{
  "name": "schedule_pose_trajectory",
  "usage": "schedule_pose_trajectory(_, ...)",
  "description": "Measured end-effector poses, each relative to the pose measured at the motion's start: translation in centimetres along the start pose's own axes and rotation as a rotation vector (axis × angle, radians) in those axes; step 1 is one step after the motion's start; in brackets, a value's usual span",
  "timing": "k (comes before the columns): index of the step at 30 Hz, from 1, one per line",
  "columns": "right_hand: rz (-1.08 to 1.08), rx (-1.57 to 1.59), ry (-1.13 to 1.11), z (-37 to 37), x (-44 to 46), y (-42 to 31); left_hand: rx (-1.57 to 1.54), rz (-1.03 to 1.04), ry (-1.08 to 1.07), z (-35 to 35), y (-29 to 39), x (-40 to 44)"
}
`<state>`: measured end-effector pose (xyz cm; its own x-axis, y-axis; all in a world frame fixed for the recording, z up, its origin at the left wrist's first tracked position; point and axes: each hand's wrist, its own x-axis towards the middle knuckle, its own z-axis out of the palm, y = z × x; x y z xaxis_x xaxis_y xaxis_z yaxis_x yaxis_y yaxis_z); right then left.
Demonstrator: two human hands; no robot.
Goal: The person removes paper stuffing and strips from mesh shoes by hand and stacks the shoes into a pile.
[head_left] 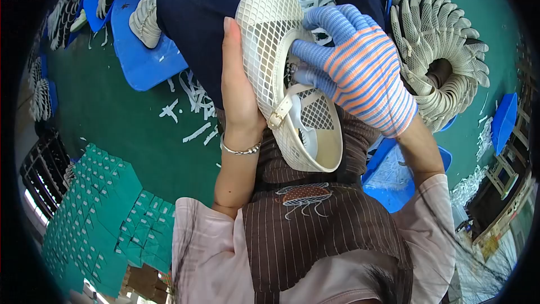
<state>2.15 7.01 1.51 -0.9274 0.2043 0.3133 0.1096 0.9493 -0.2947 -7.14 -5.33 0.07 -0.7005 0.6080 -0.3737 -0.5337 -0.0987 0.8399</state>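
Note:
A cream mesh shoe [264,45] is tilted toe-up in front of my torso, with a strap and small gold buckle [275,119] across it. My bare left hand [239,79], a bracelet at its wrist, grips the shoe along its left side, thumb extended upward. My right hand [354,59], in a blue and orange striped knit glove, is bent around the right side of the toe and opening. Its thumb is blurred, and some fingertips are hidden at the opening. Inside, a pale insole [309,141] with dark print shows near the heel.
At right, many mesh shoe pieces form a ring [439,56] in a blue holder. Another blue seat [143,50] at left bears stacked pieces [147,19]. White strips [197,98] litter the green floor [112,118]. Green boxes [95,208] are piled lower left.

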Motion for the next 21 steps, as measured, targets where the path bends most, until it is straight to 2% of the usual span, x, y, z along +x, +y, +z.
schedule_pose_trajectory(2,0.02,-0.011,-0.021,0.0,0.0,0.0,0.057,0.019,0.005,0.0,-0.1,0.1)
schedule_pose_trajectory(7,0.046,0.096,0.086,1.3,-0.2,0.2,-0.096,-0.091,0.009,0.2,0.4,0.2)
schedule_pose_trajectory(12,0.002,0.132,0.291,3.4,-0.1,-0.5,-0.052,-0.022,-0.083,-1.2,0.5,-0.2)
schedule_pose_trajectory(16,0.145,0.044,0.383,3.9,0.5,-3.0,-0.147,0.097,-0.114,-2.5,0.4,0.1)
schedule_pose_trajectory(18,0.165,0.065,0.445,1.8,-0.5,-0.4,-0.134,0.091,-0.101,1.8,-0.3,-0.1)
schedule_pose_trajectory(21,0.222,0.094,0.611,2.3,-0.6,-0.9,-0.125,0.06,-0.076,2.1,-0.3,-0.4)
